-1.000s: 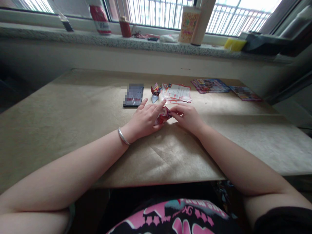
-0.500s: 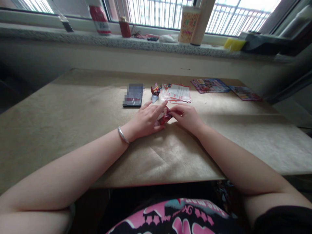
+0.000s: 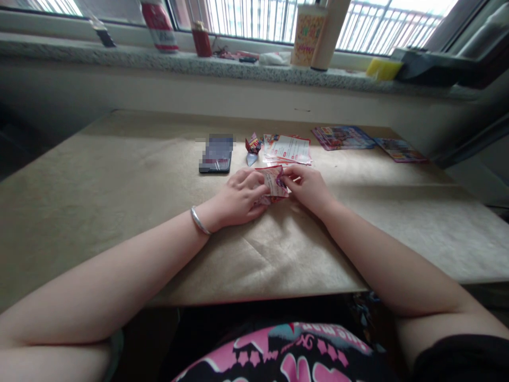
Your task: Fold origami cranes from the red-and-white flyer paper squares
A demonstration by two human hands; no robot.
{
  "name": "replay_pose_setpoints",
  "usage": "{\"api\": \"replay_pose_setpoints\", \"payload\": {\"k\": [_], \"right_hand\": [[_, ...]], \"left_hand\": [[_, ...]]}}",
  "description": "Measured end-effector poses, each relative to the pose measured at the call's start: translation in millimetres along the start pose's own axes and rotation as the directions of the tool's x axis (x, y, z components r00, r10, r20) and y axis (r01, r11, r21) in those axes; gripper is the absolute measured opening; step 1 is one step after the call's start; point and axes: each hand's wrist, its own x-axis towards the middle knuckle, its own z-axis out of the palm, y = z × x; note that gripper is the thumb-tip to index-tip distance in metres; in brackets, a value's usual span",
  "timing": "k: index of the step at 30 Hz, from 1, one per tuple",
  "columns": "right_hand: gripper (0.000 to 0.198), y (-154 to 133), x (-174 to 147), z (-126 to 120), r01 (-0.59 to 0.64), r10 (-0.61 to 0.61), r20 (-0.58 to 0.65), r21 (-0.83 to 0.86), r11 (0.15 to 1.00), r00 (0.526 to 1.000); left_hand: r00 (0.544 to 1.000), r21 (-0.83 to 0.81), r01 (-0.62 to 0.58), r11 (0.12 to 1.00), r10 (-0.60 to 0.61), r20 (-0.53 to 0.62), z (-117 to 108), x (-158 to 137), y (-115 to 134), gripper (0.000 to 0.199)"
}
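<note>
A printed red-and-white paper sheet [image 3: 275, 181], partly folded, lies on the table in front of me. My left hand [image 3: 244, 196], with a silver bangle at the wrist, bends its fingers over the sheet's left side and presses it down. At the right edge, my right hand [image 3: 304, 183] pinches a turned-up corner between thumb and fingers. Just beyond the hands stands a small folded paper piece [image 3: 253, 144] with dark red print. To its right is a loose stack of printed sheets [image 3: 292, 149], white sides up.
A dark phone-like device [image 3: 217, 154], partly pixelated, lies left of the stack. Colourful printed cards [image 3: 342, 138] and a second pile of cards [image 3: 400, 150] sit at the back right. A red can [image 3: 159, 26], a patterned cup [image 3: 308, 37] and a yellow item [image 3: 384, 69] line the windowsill.
The sheet between my hands has opened out and shows more of its printed white face. My left fingers have curled inward, and my right hand has shifted slightly right.
</note>
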Motion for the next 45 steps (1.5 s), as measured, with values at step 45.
{"api": "replay_pose_setpoints", "payload": {"k": [45], "right_hand": [[0.009, -2, 0, -3, -0.005, 0.012, 0.058, -0.121, 0.993, 0.998]], "left_hand": [[0.996, 0.237, -0.077, 0.968, 0.085, -0.022, -10, 7, 13, 0.019]]}}
